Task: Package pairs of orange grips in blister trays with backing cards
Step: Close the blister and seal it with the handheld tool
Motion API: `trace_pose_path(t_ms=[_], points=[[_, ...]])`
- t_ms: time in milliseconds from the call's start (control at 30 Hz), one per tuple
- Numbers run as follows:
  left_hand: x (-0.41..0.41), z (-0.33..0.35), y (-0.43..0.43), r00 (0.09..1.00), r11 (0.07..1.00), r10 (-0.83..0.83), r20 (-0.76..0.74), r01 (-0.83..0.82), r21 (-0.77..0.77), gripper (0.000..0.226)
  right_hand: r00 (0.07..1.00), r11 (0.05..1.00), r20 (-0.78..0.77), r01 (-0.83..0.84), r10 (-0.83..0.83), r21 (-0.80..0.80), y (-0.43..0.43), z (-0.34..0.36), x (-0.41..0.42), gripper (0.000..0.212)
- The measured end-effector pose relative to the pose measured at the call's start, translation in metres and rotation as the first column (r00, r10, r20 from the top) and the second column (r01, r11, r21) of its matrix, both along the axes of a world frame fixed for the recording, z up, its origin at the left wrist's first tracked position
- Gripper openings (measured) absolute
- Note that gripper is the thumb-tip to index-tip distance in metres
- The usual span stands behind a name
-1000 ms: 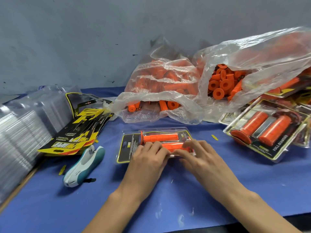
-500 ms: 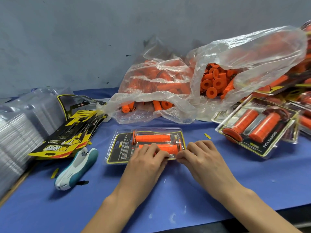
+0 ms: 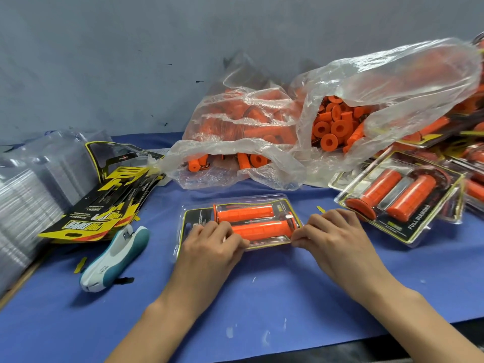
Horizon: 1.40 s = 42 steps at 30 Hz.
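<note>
Step in hand: closing a filled blister tray (image 3: pixel 237 226) that lies flat on the blue table (image 3: pixel 262 297), directly in front of the person. Two orange grips (image 3: pixel 251 220) sit side by side in its pockets, with the black-and-yellow backing card (image 3: pixel 195 218) showing beneath them. The left hand (image 3: pixel 212 247) has curled fingers pinching the tray's near edge at its left half; the right hand (image 3: pixel 332 237) likewise pinches the near right corner. Both grips are thus closed on the tray. Judgement: the edge is being pressed shut. The next move likely calls for the stapler (image 3: pixel 112 260), lying left of the tray, to fasten it, then transfer to the finished packs (image 3: pixel 400 200) at right.
</note>
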<state>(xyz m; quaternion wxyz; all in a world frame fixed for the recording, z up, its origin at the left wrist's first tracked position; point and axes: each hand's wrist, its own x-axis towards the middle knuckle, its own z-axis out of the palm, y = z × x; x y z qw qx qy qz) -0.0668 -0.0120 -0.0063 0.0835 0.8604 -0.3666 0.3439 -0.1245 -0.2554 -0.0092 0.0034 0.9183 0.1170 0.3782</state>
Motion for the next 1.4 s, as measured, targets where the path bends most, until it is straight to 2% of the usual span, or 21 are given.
trace_pose_path(t_ms=[267,433,500,633,767,833,967,1033,1100,1133,1267,1333,1400], points=[[0.014,-0.007,0.043,0.999,1.0,0.017,-0.031,-0.017,-0.02,0.029,0.997,0.997,-0.01,0.077,-0.077,0.005,-0.021,0.001,-0.005,0.026],[0.009,-0.006,0.04,0.999,1.0,0.003,-0.033,-0.003,-0.01,0.024,0.995,0.995,0.007,0.101,-0.101,-0.024,-0.01,-0.006,-0.003,0.005],[0.009,-0.002,0.04,0.999,1.0,0.012,-0.035,-0.013,-0.016,0.025,0.998,0.997,-0.01,0.069,-0.069,-0.033,0.001,-0.009,-0.002,0.018],[0.004,0.001,0.038,0.999,1.0,-0.017,-0.05,0.016,-0.012,0.023,0.996,0.998,-0.082,-0.038,0.034,-0.047,0.022,-0.008,0.001,0.022],[-0.002,-0.003,0.041,0.995,0.999,-0.054,-0.079,0.054,0.006,0.021,0.987,0.998,-0.151,-0.054,0.052,-0.011,0.026,-0.003,0.002,0.029],[-0.003,-0.003,0.042,0.994,0.998,-0.066,-0.091,0.067,0.005,0.022,0.986,0.998,-0.152,-0.057,0.06,0.024,0.027,-0.001,0.001,0.016],[-0.005,-0.001,0.035,0.987,0.995,-0.099,-0.125,0.102,0.016,0.021,0.982,0.998,-0.184,-0.025,0.034,0.052,0.029,0.001,0.003,0.018],[-0.006,-0.001,0.03,0.986,0.993,-0.099,-0.138,0.107,0.048,0.02,0.981,0.999,-0.191,-0.026,0.033,0.04,0.03,0.0,0.004,0.032],[-0.006,0.001,0.027,0.98,0.993,-0.092,-0.177,0.104,0.06,0.037,0.978,0.998,-0.203,-0.047,0.055,0.045,0.032,0.0,0.004,0.047],[-0.006,0.002,0.026,0.977,0.993,-0.092,-0.191,0.105,0.056,0.042,0.977,0.996,-0.2,-0.067,0.078,0.058,0.035,0.0,0.004,0.048],[-0.009,0.001,0.02,0.967,0.987,-0.141,-0.212,0.155,0.053,0.044,0.969,0.987,-0.19,-0.153,0.158,0.04,0.051,-0.003,0.006,0.021],[-0.011,-0.001,0.019,0.968,0.981,-0.161,-0.191,0.179,0.081,0.035,0.966,0.988,-0.205,-0.155,0.156,0.021,0.054,-0.005,0.008,0.022],[-0.008,-0.002,0.024,0.968,0.978,-0.178,-0.179,0.195,0.081,0.023,0.962,0.983,-0.207,-0.167,0.179,0.077,0.051,-0.003,0.009,0.02]])
